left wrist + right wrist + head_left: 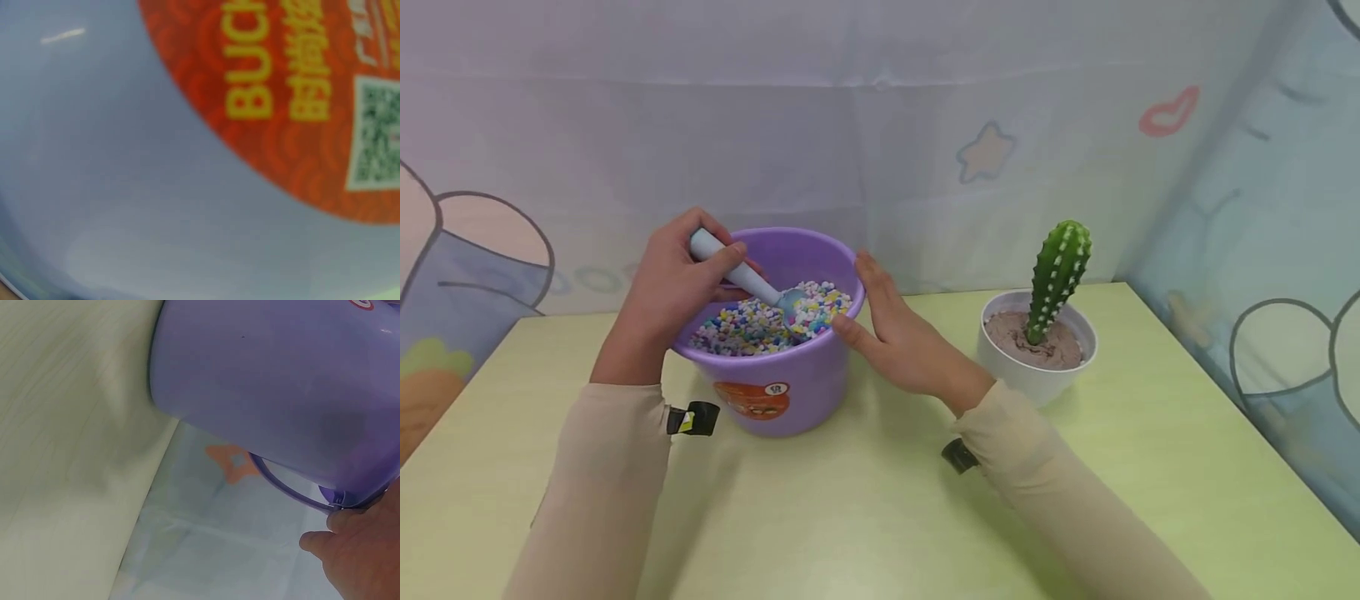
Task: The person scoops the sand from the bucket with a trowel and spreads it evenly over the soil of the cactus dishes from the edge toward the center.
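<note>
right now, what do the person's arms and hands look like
The left sleeve and right sleeve are long and beige. A small black piece juts from each, the left one marked yellow. The left hand and right hand are ungloved.

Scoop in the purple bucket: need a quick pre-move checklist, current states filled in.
1. Left hand grips the scoop by its handle: ok.
2. Scoop's bowl down at the colored pellets: ok.
3. Scoop fully loaded: cannot tell, its bowl's fill is unclear.
4. Right hand touching the bucket at its rim: ok.
5. Bucket base flat on the table: cannot tell.
6. Right sleeve clear of the white cactus pot: cannot tell, arm and pot overlap in the head view.
</note>
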The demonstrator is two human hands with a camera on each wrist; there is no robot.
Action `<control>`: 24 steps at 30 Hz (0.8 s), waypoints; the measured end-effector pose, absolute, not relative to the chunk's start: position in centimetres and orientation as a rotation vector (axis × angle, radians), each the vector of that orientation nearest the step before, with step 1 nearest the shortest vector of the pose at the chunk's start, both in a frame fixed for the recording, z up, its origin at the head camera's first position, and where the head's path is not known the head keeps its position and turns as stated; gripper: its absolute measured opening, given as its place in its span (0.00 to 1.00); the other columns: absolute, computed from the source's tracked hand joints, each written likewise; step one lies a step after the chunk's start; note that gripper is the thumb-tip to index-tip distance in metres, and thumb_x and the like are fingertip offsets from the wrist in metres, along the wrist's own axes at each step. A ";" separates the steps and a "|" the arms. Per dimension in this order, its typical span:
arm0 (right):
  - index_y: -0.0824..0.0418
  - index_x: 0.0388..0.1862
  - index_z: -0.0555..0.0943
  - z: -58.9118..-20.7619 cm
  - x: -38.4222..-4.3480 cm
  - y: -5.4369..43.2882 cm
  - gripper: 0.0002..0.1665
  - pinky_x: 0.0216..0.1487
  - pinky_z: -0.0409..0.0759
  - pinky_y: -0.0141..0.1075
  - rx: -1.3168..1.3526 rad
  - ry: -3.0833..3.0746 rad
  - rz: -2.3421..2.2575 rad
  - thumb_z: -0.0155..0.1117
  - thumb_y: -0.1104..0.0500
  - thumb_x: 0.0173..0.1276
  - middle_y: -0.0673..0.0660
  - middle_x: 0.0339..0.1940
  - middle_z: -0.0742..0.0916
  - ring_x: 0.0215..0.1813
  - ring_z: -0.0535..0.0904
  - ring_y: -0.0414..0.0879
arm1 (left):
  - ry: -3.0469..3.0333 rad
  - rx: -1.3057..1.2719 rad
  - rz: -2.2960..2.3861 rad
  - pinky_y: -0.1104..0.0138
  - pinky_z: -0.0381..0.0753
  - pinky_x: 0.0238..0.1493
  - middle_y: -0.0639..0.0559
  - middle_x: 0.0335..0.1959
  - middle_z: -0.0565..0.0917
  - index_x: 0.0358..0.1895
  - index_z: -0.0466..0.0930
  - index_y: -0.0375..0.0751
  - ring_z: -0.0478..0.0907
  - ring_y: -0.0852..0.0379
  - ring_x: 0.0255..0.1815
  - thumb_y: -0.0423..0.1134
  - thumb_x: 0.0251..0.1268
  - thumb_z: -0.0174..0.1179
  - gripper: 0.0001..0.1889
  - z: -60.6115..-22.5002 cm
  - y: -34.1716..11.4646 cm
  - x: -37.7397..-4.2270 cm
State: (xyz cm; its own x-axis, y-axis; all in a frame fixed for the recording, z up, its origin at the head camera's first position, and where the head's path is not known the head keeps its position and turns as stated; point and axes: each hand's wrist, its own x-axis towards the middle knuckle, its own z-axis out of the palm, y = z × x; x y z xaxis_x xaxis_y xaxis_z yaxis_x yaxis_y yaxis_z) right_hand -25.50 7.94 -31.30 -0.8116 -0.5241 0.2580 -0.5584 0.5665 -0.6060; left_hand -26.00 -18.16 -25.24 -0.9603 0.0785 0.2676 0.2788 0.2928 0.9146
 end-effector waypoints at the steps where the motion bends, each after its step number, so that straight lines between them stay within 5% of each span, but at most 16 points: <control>1: 0.56 0.80 0.33 -31.3 -25.5 7.9 0.57 0.75 0.50 0.50 0.944 -2.732 1.085 0.32 0.22 0.68 0.50 0.81 0.40 0.79 0.37 0.45 | -2.385 -0.338 -1.733 0.62 0.86 0.36 0.38 0.36 0.86 0.43 0.67 0.31 0.87 0.53 0.31 0.37 0.72 0.58 0.12 -25.1 -18.1 -26.0; 24: 0.55 0.80 0.34 -31.4 -25.3 8.0 0.57 0.75 0.46 0.48 0.912 -2.757 1.020 0.31 0.21 0.67 0.51 0.81 0.40 0.79 0.35 0.47 | -2.425 -0.360 -1.718 0.61 0.85 0.38 0.32 0.40 0.85 0.45 0.65 0.30 0.87 0.51 0.33 0.35 0.74 0.53 0.11 -25.4 -18.4 -26.0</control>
State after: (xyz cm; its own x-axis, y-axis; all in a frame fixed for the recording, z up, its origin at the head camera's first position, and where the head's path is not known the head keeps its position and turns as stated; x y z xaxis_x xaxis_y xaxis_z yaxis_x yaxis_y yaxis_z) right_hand -25.32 7.95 -31.39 -0.8227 -0.5090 0.2532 -0.5513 0.6053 -0.5742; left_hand -26.03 -18.39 -25.42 -0.9604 0.1091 0.2565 0.2781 0.3161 0.9071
